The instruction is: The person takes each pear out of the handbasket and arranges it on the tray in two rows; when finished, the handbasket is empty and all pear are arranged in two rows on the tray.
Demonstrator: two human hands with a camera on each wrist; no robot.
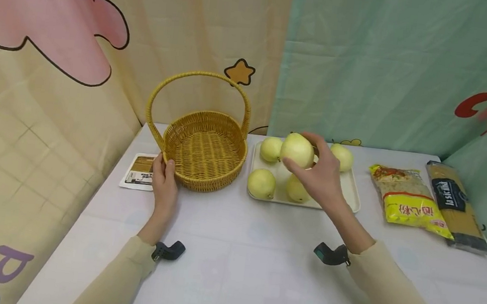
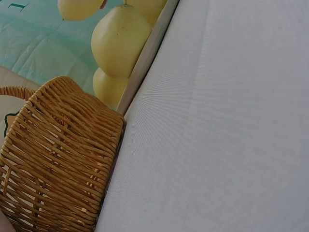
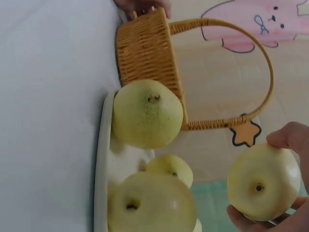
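Note:
My right hand (image 1: 324,176) holds a pale yellow-green pear (image 1: 297,150) between thumb and fingers, raised above a white tray (image 1: 348,196). In the right wrist view the held pear (image 3: 263,181) is apart from the others. Several more pears lie on the tray, one at its front left corner (image 1: 261,183). To the left stands a round wicker basket (image 1: 206,180) with a tall arched handle; no fruit shows inside. My left hand (image 1: 164,188) grips the near left side of the basket at its rim. The left wrist view shows the woven wall (image 2: 63,154) close up.
A flat packet (image 1: 139,173) lies left of the basket, partly behind my left hand. Right of the tray are a yellow-and-clear food bag (image 1: 411,199) and a long brown package (image 1: 458,206). Printed curtains (image 1: 371,61) hang behind and beside the white table (image 1: 234,271).

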